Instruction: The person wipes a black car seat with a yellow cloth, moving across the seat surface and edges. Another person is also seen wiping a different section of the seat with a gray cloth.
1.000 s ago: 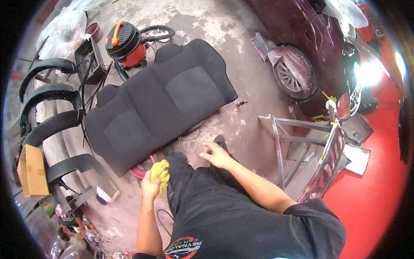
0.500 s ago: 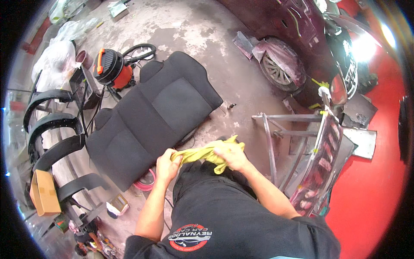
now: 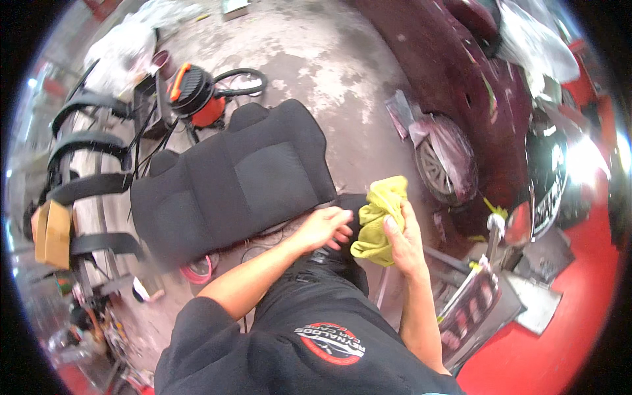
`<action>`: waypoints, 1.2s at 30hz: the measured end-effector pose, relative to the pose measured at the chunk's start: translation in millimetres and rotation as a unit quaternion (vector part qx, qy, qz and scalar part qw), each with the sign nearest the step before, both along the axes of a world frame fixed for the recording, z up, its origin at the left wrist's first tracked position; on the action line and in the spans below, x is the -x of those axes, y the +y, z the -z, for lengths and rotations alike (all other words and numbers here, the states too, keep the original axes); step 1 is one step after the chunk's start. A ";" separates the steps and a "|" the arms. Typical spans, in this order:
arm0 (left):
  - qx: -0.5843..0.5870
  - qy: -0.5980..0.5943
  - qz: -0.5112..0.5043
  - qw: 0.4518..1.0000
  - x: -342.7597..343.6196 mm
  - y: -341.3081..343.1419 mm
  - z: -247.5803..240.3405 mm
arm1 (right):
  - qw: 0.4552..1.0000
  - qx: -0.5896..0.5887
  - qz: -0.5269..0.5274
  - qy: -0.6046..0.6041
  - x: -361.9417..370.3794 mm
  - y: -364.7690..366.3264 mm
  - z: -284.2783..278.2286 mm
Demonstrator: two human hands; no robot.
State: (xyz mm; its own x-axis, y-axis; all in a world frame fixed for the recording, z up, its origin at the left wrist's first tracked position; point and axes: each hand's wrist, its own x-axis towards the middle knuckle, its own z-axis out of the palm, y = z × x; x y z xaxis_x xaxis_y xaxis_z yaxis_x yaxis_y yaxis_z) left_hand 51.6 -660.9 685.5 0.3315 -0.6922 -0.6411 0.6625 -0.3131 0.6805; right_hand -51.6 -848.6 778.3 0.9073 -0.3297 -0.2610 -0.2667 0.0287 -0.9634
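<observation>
Maroon car (image 3: 454, 59) at right, black-and-grey seat backrest (image 3: 230, 181) ahead, dark shirt (image 3: 257, 362) bearing a round lettered emblem (image 3: 331, 343), yellow cloth (image 3: 380, 227) beside the right leg, right hand (image 3: 408, 243) pinching it, left hand (image 3: 324, 229) nearby, loosely half-spread.

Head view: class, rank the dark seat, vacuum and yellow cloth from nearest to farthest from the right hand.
1. Yellow cloth: held in the right hand.
2. Dark seat: left of the hand.
3. Vacuum: upper left, beyond the seat.

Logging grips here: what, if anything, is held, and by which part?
The right hand grips the bunched yellow cloth by its right edge; the left hand appears empty.
</observation>
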 end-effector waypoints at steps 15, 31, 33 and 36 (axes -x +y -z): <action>0.271 -0.077 -0.171 0.944 -122.4 -214.1 29.9 | 0.972 0.178 -0.155 -0.008 -174.5 -129.9 -22.9; -0.009 -0.056 -0.317 0.947 -486.9 -228.0 -29.5 | 0.916 0.033 -0.378 0.127 -605.1 -287.5 53.4; -0.010 -0.100 -0.417 0.903 -486.8 -222.5 -8.6 | 0.894 0.054 -0.419 0.151 -647.6 -279.5 64.2; -0.051 -0.206 -0.525 0.824 -493.9 -216.4 -8.8 | 0.897 -0.091 -0.390 0.187 -715.6 -232.8 66.5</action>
State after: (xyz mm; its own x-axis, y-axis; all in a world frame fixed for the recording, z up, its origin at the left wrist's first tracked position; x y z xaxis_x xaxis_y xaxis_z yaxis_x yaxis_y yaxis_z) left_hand 545.5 -877.3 694.3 0.9176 0.1655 -0.3614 0.3238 0.2162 0.9211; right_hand 664.0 -1081.4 711.7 0.6816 0.4464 -0.5799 -0.5773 -0.1590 -0.8009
